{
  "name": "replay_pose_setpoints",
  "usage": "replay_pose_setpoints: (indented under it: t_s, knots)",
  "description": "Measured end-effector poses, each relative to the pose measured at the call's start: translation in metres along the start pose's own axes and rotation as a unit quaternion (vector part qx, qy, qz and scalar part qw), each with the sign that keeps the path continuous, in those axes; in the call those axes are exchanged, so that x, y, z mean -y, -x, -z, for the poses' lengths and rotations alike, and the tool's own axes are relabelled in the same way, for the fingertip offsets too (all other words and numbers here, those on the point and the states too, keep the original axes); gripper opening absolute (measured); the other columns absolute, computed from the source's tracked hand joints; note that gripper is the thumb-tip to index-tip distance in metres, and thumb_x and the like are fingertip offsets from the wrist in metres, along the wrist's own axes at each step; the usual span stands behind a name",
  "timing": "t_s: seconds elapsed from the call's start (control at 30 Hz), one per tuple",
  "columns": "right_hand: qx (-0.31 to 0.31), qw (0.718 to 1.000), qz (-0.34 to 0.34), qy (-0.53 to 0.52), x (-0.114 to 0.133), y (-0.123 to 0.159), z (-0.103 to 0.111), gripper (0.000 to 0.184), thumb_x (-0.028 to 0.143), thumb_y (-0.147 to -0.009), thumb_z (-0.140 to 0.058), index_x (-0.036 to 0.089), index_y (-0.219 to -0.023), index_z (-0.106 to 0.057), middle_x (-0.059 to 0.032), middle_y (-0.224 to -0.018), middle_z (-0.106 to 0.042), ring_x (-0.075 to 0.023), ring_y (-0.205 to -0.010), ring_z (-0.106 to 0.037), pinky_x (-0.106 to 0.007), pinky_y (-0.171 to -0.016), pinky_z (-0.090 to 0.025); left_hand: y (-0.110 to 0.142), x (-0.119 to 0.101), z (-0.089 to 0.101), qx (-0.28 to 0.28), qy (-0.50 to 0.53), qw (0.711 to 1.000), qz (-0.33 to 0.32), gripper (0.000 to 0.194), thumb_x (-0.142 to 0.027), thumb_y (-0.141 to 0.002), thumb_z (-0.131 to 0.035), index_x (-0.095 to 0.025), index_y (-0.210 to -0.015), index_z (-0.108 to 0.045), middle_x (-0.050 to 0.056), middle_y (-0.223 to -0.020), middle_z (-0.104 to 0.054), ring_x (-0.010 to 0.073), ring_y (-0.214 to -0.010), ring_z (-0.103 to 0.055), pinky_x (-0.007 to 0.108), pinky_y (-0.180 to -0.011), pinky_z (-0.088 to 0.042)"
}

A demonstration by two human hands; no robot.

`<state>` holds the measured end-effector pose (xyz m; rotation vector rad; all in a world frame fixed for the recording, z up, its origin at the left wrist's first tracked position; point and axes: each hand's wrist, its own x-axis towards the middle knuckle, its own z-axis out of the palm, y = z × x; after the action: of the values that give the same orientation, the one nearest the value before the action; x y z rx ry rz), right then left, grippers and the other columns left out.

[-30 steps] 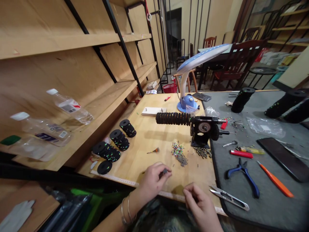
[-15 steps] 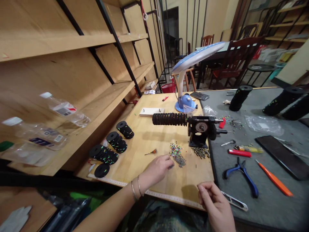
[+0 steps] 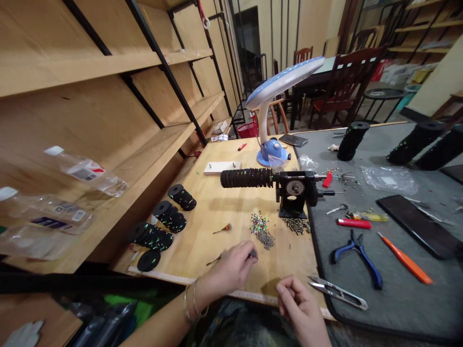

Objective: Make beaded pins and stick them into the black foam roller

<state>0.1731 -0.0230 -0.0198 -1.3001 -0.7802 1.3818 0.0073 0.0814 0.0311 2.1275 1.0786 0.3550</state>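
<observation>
My left hand is closed in a pinch just above the wooden table, with a small dark grey piece showing at its fingertips; its kind I cannot make out. A thin dark stick-like thing shows behind that hand. Close to the table's front edge, my right hand has thumb and fingers pressed together; what they hold, if anything, is hidden. Beyond the left hand lie a pile of coloured beads, small grey metal pieces and brass-coloured pieces. Thread snips lie beside the right hand.
A black hand-crank winder carries a row of black foam spools. More wound spools stand at left. Blue-handled pliers, an orange tool and a red lighter lie on the grey mat. A lamp stands behind.
My left hand has drawn back from the piles toward the table's front edge. My right hand is nearer to it, uncovering the snips. The camera view has shifted slightly.
</observation>
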Motion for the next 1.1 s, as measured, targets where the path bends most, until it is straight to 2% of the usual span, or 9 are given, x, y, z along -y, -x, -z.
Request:
replay_pose_setpoints:
  t_s: [0.07, 0.17, 0.27, 0.33, 0.47, 0.57, 0.87, 1.1]
  knots:
    - [0.005, 1.000, -0.007, -0.007, -0.003, 0.002, -0.007, 0.047, 0.065, -0.077, -0.060, 0.020, -0.067, -0.054, 0.0072, -0.048, -0.044, -0.0099, -0.045, -0.036, -0.023, -0.048, -0.028, 0.016, -0.005, -0.012, -0.028, 0.158, 0.985, 0.065, 0.007, -0.022, -0.090, -0.048, -0.019, -0.085, -0.053, -0.001, -0.072, -0.052, 0.0142, -0.064, -0.049, 0.024, -0.060, -0.039]
    - [0.029, 1.000, -0.004, 0.005, -0.007, 0.003, -0.013, 0.048, 0.065, -0.078, -0.059, 0.019, -0.066, -0.053, 0.0075, -0.048, -0.042, -0.0097, -0.046, -0.036, -0.024, -0.049, -0.029, 0.036, -0.006, -0.035, -0.093, 0.354, 0.918, 0.152, 0.015, -0.030, -0.084, -0.058, -0.019, -0.082, -0.049, -0.003, -0.070, -0.048, 0.0109, -0.057, -0.044, 0.022, -0.052, -0.037]
    - [0.075, 0.997, -0.025, 0.018, -0.011, 0.003, -0.018, 0.048, 0.066, -0.079, -0.057, 0.020, -0.066, -0.050, 0.0090, -0.048, -0.038, -0.0090, -0.046, -0.032, -0.023, -0.048, -0.026, 0.047, -0.003, -0.053, -0.156, 0.430, 0.870, 0.186, 0.022, -0.033, -0.081, -0.065, -0.018, -0.080, -0.048, -0.004, -0.070, -0.049, 0.0088, -0.055, -0.043, 0.021, -0.053, -0.036]
    - [0.097, 0.994, -0.038, 0.018, -0.015, 0.003, -0.021, 0.046, 0.064, -0.079, -0.057, 0.020, -0.066, -0.050, 0.0094, -0.050, -0.035, -0.0086, -0.046, -0.029, -0.023, -0.047, -0.024, 0.051, 0.000, -0.059, -0.174, 0.454, 0.852, 0.194, 0.022, -0.032, -0.080, -0.066, -0.018, -0.080, -0.049, -0.005, -0.068, -0.050, 0.0078, -0.053, -0.043, 0.021, -0.053, -0.036]
    - [0.101, 0.994, -0.046, 0.014, -0.019, 0.001, -0.027, 0.040, 0.056, -0.078, -0.061, 0.020, -0.064, -0.050, 0.0089, -0.054, -0.034, -0.0086, -0.049, -0.026, -0.023, -0.047, -0.022, 0.055, 0.003, -0.063, -0.184, 0.489, 0.828, 0.204, 0.021, -0.028, -0.078, -0.068, -0.017, -0.080, -0.050, -0.006, -0.066, -0.051, 0.0070, -0.052, -0.044, 0.020, -0.052, -0.033]
    - [0.111, 0.992, -0.057, 0.013, -0.020, -0.001, -0.031, 0.036, 0.051, -0.077, -0.062, 0.020, -0.063, -0.049, 0.0089, -0.053, -0.034, -0.0086, -0.049, -0.025, -0.023, -0.047, -0.022, 0.057, 0.005, -0.065, -0.189, 0.502, 0.817, 0.211, 0.021, -0.027, -0.078, -0.069, -0.017, -0.080, -0.051, -0.006, -0.066, -0.052, 0.0066, -0.052, -0.044, 0.020, -0.052, -0.033]
    - [0.120, 0.990, -0.072, 0.000, -0.032, -0.007, -0.036, 0.033, 0.050, -0.076, -0.059, 0.021, -0.062, -0.048, 0.0103, -0.049, -0.032, -0.0081, -0.046, -0.022, -0.024, -0.046, -0.019, 0.058, 0.008, -0.065, -0.189, 0.496, 0.819, 0.218, 0.022, -0.028, -0.077, -0.070, -0.017, -0.079, -0.051, -0.005, -0.068, -0.055, 0.0061, -0.051, -0.045, 0.020, -0.051, -0.034]
    - [0.125, 0.987, -0.104, -0.013, -0.011, -0.007, -0.038, 0.034, 0.050, -0.072, -0.063, 0.021, -0.062, -0.047, 0.0109, -0.048, -0.032, -0.0075, -0.045, -0.023, -0.023, -0.046, -0.018, 0.056, 0.005, -0.063, -0.190, 0.497, 0.818, 0.219, 0.023, -0.028, -0.076, -0.072, -0.017, -0.078, -0.052, -0.005, -0.067, -0.055, 0.0066, -0.052, -0.044, 0.020, -0.052, -0.035]
